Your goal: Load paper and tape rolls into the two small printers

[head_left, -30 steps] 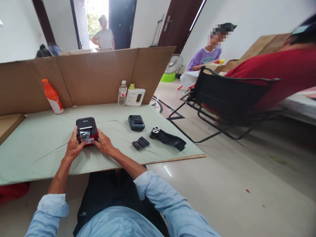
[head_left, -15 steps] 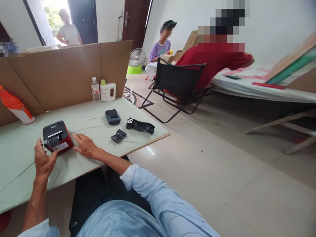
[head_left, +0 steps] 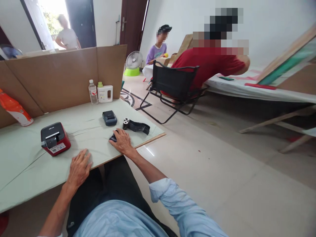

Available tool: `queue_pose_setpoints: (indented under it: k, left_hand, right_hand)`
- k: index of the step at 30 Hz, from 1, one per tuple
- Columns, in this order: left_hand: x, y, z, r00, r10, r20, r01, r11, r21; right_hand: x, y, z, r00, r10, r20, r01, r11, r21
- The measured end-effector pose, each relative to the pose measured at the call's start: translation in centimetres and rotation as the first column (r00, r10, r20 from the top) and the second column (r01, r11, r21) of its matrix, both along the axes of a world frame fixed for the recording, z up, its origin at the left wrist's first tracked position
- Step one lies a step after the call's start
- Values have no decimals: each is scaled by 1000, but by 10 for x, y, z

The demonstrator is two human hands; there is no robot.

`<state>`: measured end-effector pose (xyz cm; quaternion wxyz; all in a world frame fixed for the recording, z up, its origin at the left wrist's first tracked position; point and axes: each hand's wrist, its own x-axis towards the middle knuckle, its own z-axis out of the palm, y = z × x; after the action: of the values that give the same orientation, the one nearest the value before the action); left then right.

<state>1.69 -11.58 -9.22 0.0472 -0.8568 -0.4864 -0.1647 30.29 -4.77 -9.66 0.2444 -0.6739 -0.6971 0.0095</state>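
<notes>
My right hand point(head_left: 122, 142) closes over a short crumpled black strip point(head_left: 113, 137) near the table's front edge; the fingers cover much of it. Fingers stretched out, my left hand point(head_left: 79, 167) lies flat at the front edge and holds nothing. To its left stands a red and black label printer point(head_left: 56, 140) with a dark strip at its front slot. Behind my right hand sits a smaller dark grey device point(head_left: 109, 118), which looks like a portable printer. Beside that, a black label roll point(head_left: 125, 123) on a white core trails a loose length of black strip.
A cardboard screen point(head_left: 64, 79) borders the table's point(head_left: 19, 158) far side. Before it stand a clear bottle point(head_left: 93, 92), a white jug point(head_left: 105, 93) and a leaning orange bottle point(head_left: 15, 108). Beyond are a black folding chair point(head_left: 174, 79) with a seated person in red, and a fan point(head_left: 134, 61).
Both hands have left the red and black printer. My right hand moved right onto the short black strip, and my left hand came down to the table's front edge.
</notes>
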Motion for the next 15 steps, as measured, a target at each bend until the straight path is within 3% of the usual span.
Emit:
queue_pose_setpoints:
  k: [4, 7, 12, 15]
  left_hand:
    - [7, -1, 11, 995, -100, -12, 98, 990, -104]
    - [12, 11, 26, 990, -135, 28, 138, 972, -189]
    - [33, 58, 51, 986, -152, 66, 162, 969, -186]
    - [50, 91, 58, 988, -139, 68, 150, 968, -199]
  right_hand:
    - [6, 1, -8, 998, -34, -54, 35, 999, 12]
    - [12, 3, -11, 995, -42, -87, 44, 999, 15]
    - [19, 4, -9, 991, -7, -132, 9, 1000, 19]
    - [21, 7, -5, 985, 18, -170, -14, 1000, 28]
